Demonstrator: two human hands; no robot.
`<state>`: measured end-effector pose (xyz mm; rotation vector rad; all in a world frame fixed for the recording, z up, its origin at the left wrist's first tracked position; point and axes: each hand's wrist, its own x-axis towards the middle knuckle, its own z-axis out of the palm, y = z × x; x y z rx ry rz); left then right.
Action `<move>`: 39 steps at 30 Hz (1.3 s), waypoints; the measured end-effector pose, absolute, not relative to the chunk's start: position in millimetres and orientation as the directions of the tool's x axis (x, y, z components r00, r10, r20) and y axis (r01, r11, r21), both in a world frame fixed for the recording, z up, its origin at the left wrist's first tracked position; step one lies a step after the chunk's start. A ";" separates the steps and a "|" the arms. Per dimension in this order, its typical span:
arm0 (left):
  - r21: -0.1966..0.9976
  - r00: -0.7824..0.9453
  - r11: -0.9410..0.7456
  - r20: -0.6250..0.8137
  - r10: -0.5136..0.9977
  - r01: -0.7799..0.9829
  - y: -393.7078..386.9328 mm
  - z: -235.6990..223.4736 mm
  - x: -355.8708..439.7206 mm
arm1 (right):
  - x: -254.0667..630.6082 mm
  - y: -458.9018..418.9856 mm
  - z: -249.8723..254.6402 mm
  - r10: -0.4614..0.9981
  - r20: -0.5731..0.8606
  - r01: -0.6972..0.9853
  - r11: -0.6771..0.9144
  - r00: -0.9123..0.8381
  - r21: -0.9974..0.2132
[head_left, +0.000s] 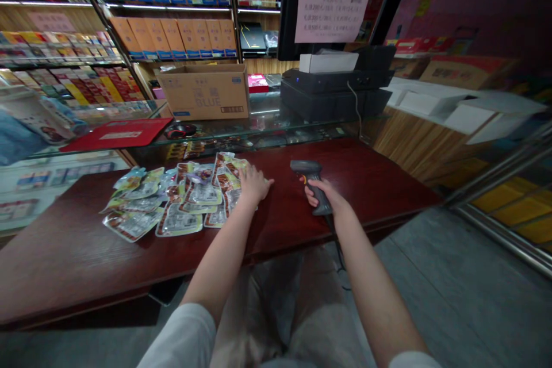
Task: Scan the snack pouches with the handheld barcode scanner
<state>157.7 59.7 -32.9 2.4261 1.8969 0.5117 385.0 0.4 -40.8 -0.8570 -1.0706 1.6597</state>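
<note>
My right hand (321, 194) is wrapped round the grip of a black barcode scanner (306, 169), whose head points left above the dark red table. Its cable hangs down past the table's front edge. My left hand (255, 182) lies with fingers stretched out on the right end of a spread of snack packets (199, 191). These flat plastic packets have clear windows and brown and pale green printing, and several overlap. Smaller bluish and purple wrapped pieces (202, 175) lie among them. The fingertips of my left hand touch the packets at the upper right.
The dark red table (129, 264) meets a glass counter behind it. On the counter stand a cardboard box (207, 92), a red folder (121, 133), a computer mouse (180, 130) and a black till (319, 95) below a monitor with a pink notice (334, 3). Stocked shelves rise behind.
</note>
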 end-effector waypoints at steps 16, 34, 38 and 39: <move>0.437 0.257 -0.454 0.438 0.862 0.777 51.6 -28.2 172.4 | 383.1 2.9 -39.1 0.967 -0.027 -0.401 -0.130 -0.252 -0.907; 0.966 0.407 0.123 -0.020 0.913 -0.228 43.3 -39.9 207.7 | 374.7 -0.7 -41.0 0.992 0.009 -0.189 -0.015 -0.123 -0.982; 0.921 0.338 0.132 0.000 0.941 -0.366 39.2 -40.5 211.4 | 375.3 -4.5 -36.4 0.985 -0.002 -0.233 -0.042 -0.171 -0.972; 0.911 0.327 0.140 -0.006 0.945 -0.387 37.8 -40.7 212.3 | 375.2 -6.1 -34.5 0.980 -0.004 -0.246 -0.054 -0.199 -0.968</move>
